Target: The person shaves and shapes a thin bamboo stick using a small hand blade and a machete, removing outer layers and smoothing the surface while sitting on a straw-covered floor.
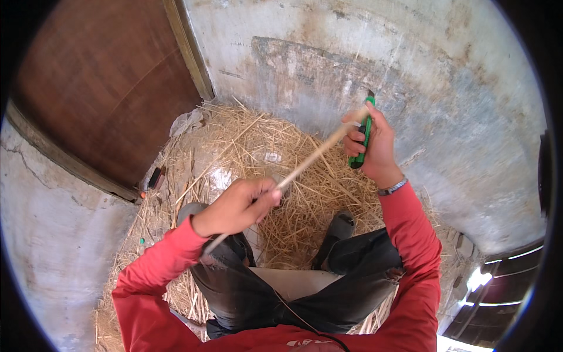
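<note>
A long pale stick point(319, 151) slants up from left to right between my two hands. My left hand point(239, 204) is closed around its lower part, and the tail end passes under my wrist toward my knee. Held in my right hand point(378, 144) is a green utility knife point(365, 134), upright, with a short dark blade out at its top. The stick's upper end meets my right thumb and fingers beside the knife. Whether the blade touches the stick I cannot tell, as the stick is slightly blurred.
Straw and pale shavings point(305, 205) cover the floor around my feet. A stained plaster wall point(328, 64) rises close ahead, with a brown door panel point(111, 88) at the left. A small black object point(156, 178) lies by the door frame. My sandalled foot point(339, 229) rests on the straw.
</note>
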